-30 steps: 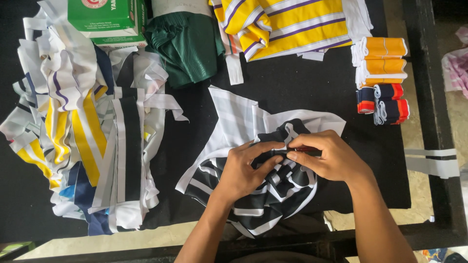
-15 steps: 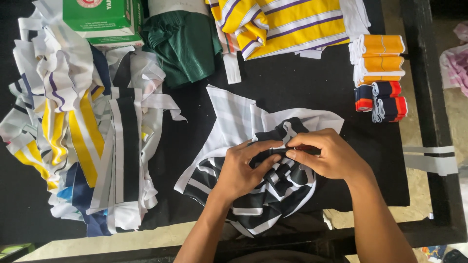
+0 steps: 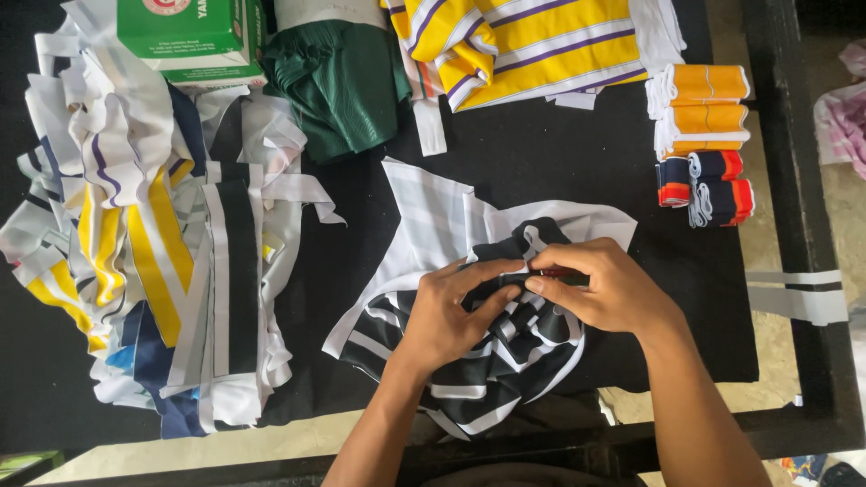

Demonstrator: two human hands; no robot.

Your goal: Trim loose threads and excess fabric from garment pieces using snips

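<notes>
Green-and-white cardboard box (image 3: 191,36) — top left, beside the striped fabric scraps (image 3: 144,243).

On the desk (image 3: 559,162), both hands meet over a bunched garment (image 3: 487,352) at the near edge, the left hand (image 3: 451,316) lying on it, the right hand (image 3: 604,289) just beside it, their fingers (image 3: 505,268) touching at the cloth's middle. A flat fabric panel (image 3: 433,225) lies under and behind the garment. To the left sprawls a heap of fabric strips (image 3: 153,252). At the far edge sit a box (image 3: 185,36), a folded cloth (image 3: 338,86) to its right, then a spread striped piece (image 3: 532,45). At far right, a stack of folded bands (image 3: 704,135).
</notes>
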